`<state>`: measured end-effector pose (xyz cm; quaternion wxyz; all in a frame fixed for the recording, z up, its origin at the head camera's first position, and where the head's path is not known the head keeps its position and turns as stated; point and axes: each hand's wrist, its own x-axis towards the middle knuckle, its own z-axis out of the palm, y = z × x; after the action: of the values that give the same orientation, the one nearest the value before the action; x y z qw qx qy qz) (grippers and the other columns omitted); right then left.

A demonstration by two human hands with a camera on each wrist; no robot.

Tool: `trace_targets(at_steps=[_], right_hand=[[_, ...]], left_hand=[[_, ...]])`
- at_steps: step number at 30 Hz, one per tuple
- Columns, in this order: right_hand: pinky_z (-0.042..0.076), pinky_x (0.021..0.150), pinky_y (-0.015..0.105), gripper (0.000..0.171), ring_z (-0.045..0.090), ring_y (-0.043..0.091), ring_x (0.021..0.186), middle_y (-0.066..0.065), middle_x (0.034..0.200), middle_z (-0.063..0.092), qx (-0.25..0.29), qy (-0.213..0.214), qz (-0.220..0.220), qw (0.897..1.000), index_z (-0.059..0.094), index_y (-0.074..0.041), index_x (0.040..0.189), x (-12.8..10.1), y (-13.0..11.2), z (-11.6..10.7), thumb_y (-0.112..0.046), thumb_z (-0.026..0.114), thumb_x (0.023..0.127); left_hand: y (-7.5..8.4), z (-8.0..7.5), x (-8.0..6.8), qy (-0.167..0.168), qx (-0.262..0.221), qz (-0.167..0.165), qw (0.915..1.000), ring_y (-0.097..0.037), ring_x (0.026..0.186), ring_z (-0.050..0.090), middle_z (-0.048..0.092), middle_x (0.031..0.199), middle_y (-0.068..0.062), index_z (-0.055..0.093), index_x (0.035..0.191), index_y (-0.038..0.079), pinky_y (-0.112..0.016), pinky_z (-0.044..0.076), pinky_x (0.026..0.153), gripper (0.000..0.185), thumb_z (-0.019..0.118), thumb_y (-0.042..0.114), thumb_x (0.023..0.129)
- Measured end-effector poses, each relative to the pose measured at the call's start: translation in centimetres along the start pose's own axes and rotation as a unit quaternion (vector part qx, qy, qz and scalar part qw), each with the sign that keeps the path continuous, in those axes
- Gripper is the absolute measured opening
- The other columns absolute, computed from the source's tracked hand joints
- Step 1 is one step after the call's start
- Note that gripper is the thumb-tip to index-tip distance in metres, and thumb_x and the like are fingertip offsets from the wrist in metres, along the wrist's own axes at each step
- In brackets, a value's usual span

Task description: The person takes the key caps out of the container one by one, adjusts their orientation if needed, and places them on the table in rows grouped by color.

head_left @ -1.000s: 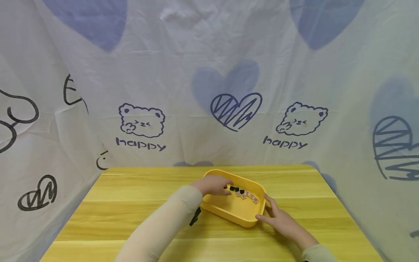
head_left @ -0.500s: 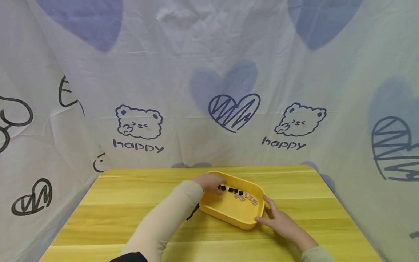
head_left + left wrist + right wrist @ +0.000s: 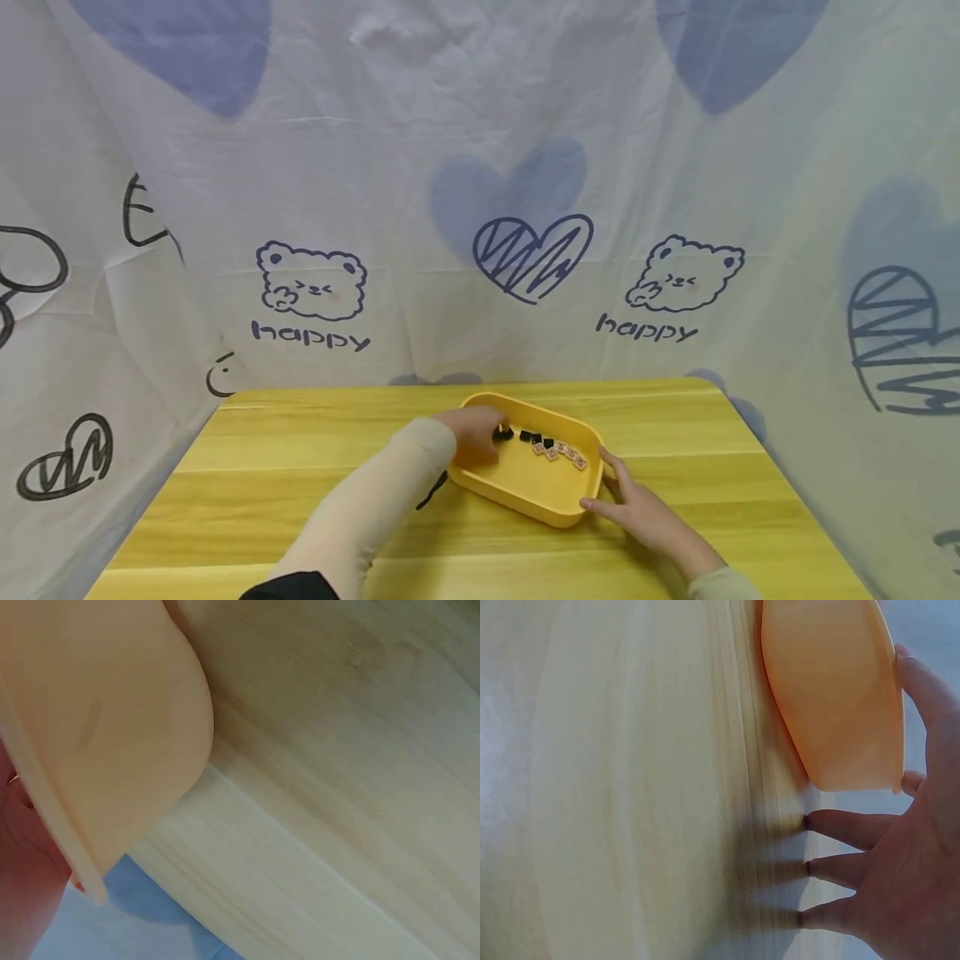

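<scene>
Behind both hands, draped all round the back and sides: a white printed sheet (image 3: 480, 167) with blue hearts, bear faces and the word "happy". Under both hands: a yellow wood-grain counter (image 3: 300, 467), its boards running left to right.

Between the two hands, resting on the counter: a yellow tray (image 3: 525, 492), oblong with rounded corners, long axis slanting from the far left near the left hand down to the near right by the right hand. Seen also from the left wrist view as a pale orange wall and rim (image 3: 97, 735), and from the right wrist view as a rounded end (image 3: 832, 697).

Left hand (image 3: 476, 433), at the tray's far left corner, reaching over the rim into the tray, fingers curled, pinching a small black tile (image 3: 504, 433) at the fingertips. Sleeve of the left arm (image 3: 360, 517) crossing the near-left edge of the tray and hiding part of that wall.

Right hand (image 3: 637, 508), at the tray's near right corner, fingers straight and spread, resting flat against the outer wall; in the right wrist view (image 3: 900, 885), thumb along the rim, other fingers on the counter.

Just right of the left hand's fingertips, inside the tray: a short slanting row of small tiles (image 3: 551, 448), black ones nearest the left hand, pinkish ones towards the right hand, the row following the tray's long axis. Markings too small to read.
</scene>
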<state>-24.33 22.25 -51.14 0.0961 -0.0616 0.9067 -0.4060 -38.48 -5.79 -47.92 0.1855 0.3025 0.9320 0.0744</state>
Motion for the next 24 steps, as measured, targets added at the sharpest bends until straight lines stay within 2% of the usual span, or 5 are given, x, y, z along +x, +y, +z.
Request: trace_targets(at_steps=[4, 8, 11, 17, 24], right_hand=[[0.027, 0.103, 0.066, 0.096, 0.039, 0.050, 0.129, 0.031, 0.144, 0.039, -0.001, 0.001, 0.001, 1.000, 0.010, -0.015, 0.157, 0.1, 0.0, 0.0, -0.051, 0.067, 0.088], [0.028, 0.103, 0.066, 0.095, 0.041, 0.050, 0.128, 0.032, 0.142, 0.040, 0.000, 0.002, 0.001, 1.000, 0.011, -0.014, 0.156, 0.0, -0.1, 0.0, -0.049, 0.067, 0.088], [0.029, 0.103, 0.066, 0.095, 0.042, 0.050, 0.127, 0.033, 0.142, 0.041, 0.001, 0.001, 0.002, 1.000, 0.011, -0.014, 0.156, -0.2, 0.0, 0.0, -0.049, 0.068, 0.088], [0.028, 0.103, 0.066, 0.095, 0.041, 0.050, 0.127, 0.033, 0.142, 0.040, 0.003, 0.001, 0.003, 1.000, 0.011, -0.015, 0.156, -0.4, 0.0, 0.0, -0.049, 0.067, 0.088], [0.029, 0.103, 0.065, 0.095, 0.041, 0.049, 0.128, 0.032, 0.143, 0.040, 0.011, 0.004, -0.002, 1.000, 0.011, -0.016, 0.157, -0.1, 0.1, 0.0, -0.049, 0.068, 0.088]], left_hand=[[-0.2, 0.0, 0.0, 0.000, 0.003, 0.020, 0.9998, -0.011, 0.098, 0.057, 0.062, 0.106, 0.006, 0.062, 0.121, 0.018, -0.031, 0.049, 0.085, 0.039, 0.074, 0.017, 0.083], [-0.1, 0.4, -0.2, 0.014, 0.016, 0.059, 0.9980, -0.009, 0.088, 0.054, 0.061, 0.098, 0.007, 0.065, 0.114, 0.020, -0.028, 0.047, 0.080, 0.035, 0.074, 0.013, 0.081], [0.3, 0.7, -0.6, 0.022, 0.018, 0.076, 0.9967, -0.008, 0.083, 0.053, 0.061, 0.095, 0.008, 0.068, 0.110, 0.019, -0.026, 0.046, 0.077, 0.034, 0.075, 0.011, 0.079], [1.3, 1.2, -1.3, 0.018, 0.007, 0.083, 0.9964, -0.006, 0.079, 0.053, 0.063, 0.092, 0.010, 0.070, 0.103, 0.017, -0.022, 0.046, 0.074, 0.026, 0.075, 0.009, 0.079], [1.5, 1.7, -1.4, 0.008, 0.028, 0.101, 0.9945, -0.007, 0.069, 0.048, 0.055, 0.076, 0.010, 0.066, 0.084, 0.015, -0.021, 0.042, 0.065, 0.015, 0.076, 0.005, 0.080]])
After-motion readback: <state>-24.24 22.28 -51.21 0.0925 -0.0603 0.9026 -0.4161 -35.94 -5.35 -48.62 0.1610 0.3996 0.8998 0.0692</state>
